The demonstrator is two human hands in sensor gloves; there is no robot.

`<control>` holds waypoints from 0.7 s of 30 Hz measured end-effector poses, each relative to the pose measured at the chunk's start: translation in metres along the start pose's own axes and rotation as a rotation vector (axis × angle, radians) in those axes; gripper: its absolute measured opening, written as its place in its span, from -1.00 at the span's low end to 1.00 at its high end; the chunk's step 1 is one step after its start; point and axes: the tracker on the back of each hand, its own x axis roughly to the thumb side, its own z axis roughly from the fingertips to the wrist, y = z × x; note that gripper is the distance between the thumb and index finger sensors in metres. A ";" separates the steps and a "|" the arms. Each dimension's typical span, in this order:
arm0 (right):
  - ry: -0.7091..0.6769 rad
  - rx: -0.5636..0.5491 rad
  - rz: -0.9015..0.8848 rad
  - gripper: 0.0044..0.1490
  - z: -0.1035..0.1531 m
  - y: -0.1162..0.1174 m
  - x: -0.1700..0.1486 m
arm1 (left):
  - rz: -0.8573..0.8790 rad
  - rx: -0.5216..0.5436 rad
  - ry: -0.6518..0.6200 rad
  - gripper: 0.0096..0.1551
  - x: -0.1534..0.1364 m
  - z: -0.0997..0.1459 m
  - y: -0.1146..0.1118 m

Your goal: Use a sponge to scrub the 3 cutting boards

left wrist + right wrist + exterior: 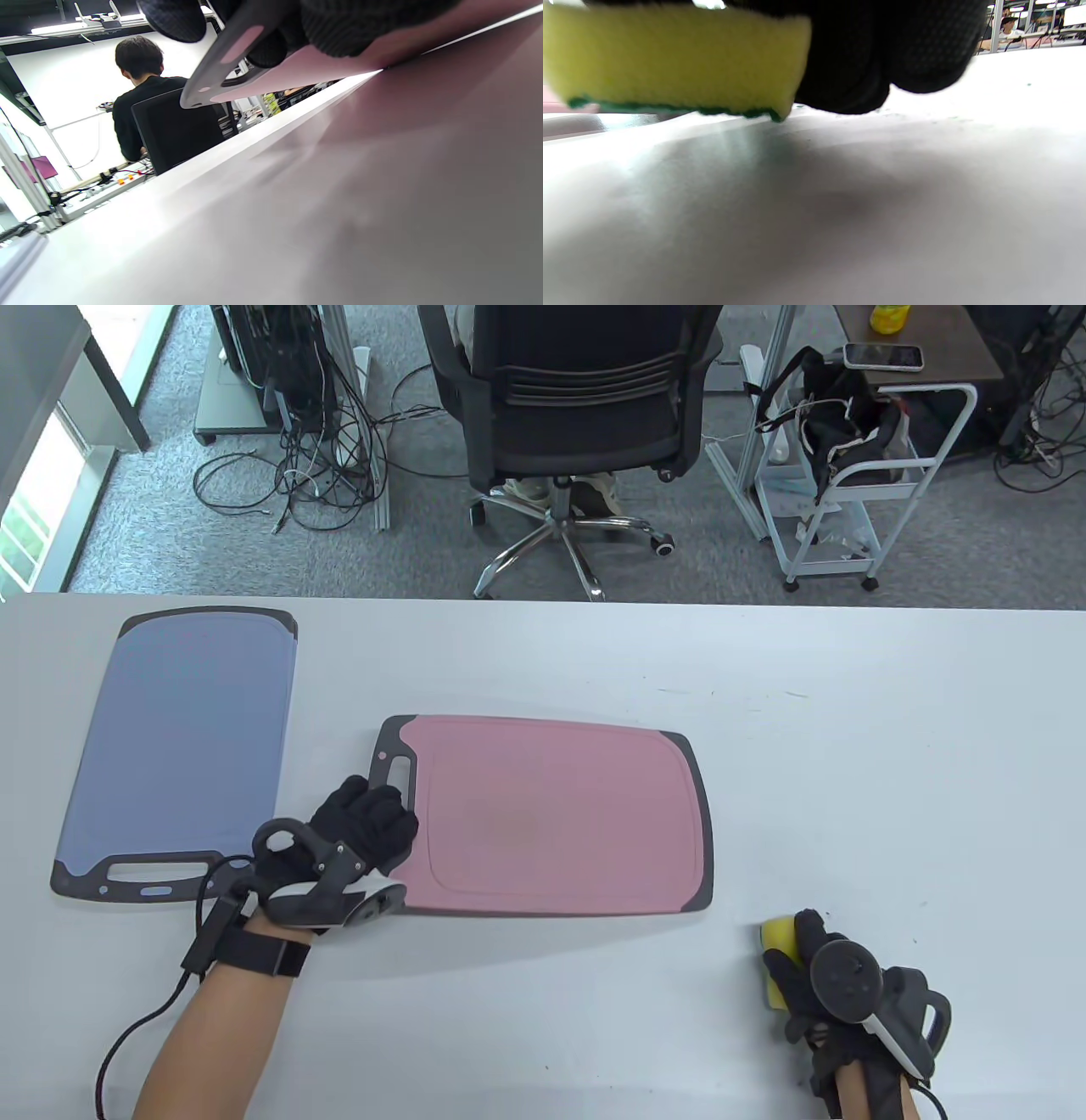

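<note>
Two cutting boards lie on the white table [848, 780]: a blue one [182, 738] at the left and a pink one [560, 814] in the middle, each with a grey rim and handle slot. My left hand [386, 814] grips the pink board's left edge just below the handle. In the left wrist view that end of the pink board [297, 63] is raised a little off the table, with my fingers [360, 25] curled over it. Near the front right, my right hand [797, 963] holds a yellow sponge [776, 940]. The sponge [670, 59] rests green side down on the table.
Beyond the table's far edge stand a black office chair [577, 398], a white wire cart [848, 483] and tangled floor cables [314, 466]. The left wrist view shows a person [140, 97] seated with their back turned. A glove cable [144, 1027] trails from my left wrist.
</note>
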 end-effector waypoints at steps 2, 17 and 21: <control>-0.005 0.000 -0.010 -0.07 0.000 0.000 0.001 | -0.012 -0.028 0.026 -0.49 -0.011 -0.021 -0.005; 0.008 0.004 -0.067 -0.07 -0.001 0.001 -0.006 | -0.296 -0.404 0.155 0.03 -0.033 -0.098 -0.051; -0.001 0.009 -0.063 -0.07 -0.001 0.002 -0.004 | -0.281 -0.491 0.179 0.05 -0.035 -0.098 -0.053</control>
